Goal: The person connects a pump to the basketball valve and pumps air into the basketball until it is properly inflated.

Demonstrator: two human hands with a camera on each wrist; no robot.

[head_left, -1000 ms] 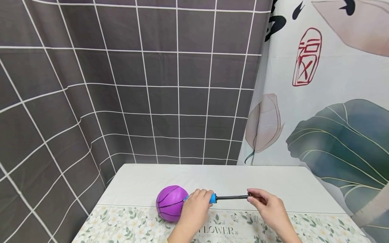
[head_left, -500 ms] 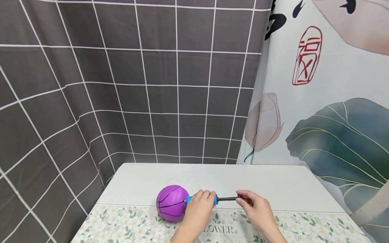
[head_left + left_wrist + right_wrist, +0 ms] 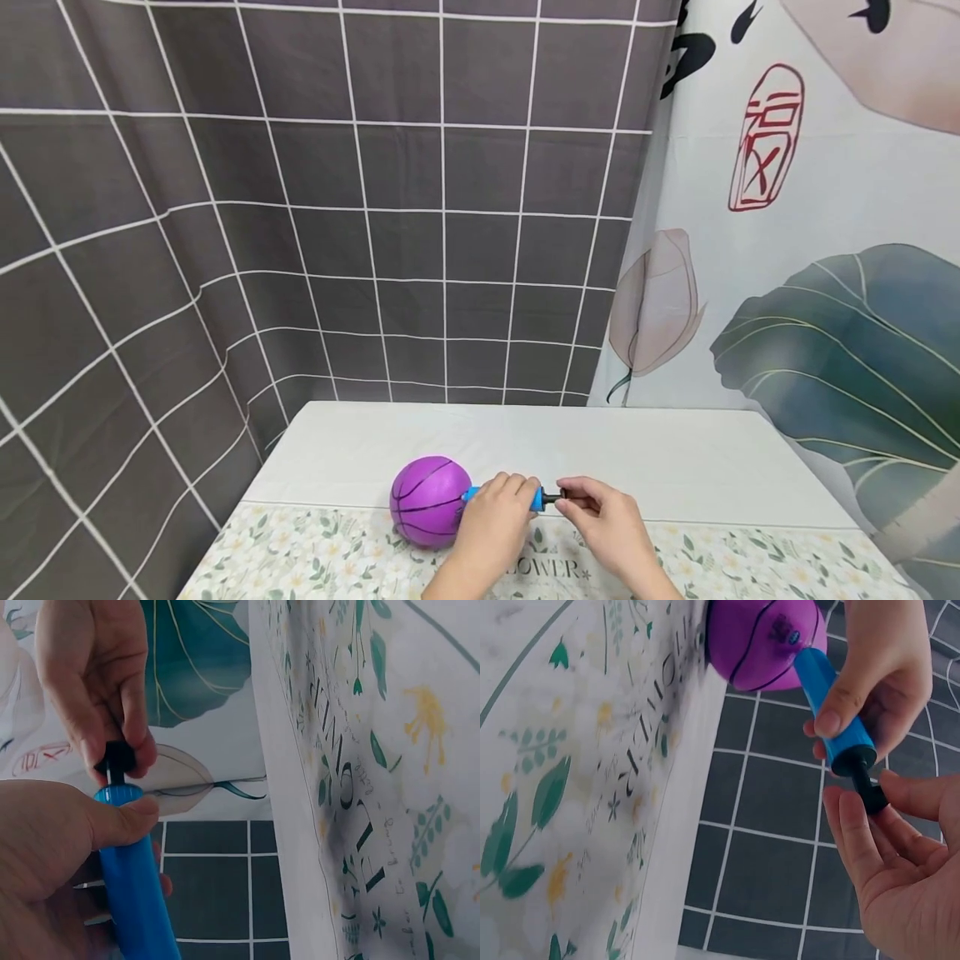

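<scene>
Pump rod (image 3: 862, 777) less exposed than before

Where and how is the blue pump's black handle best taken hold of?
I'd probably pinch the small black handle, coming from the person's right: it sticks out at the end facing away from the purple ball, while the left hand wraps the blue barrel.
</scene>
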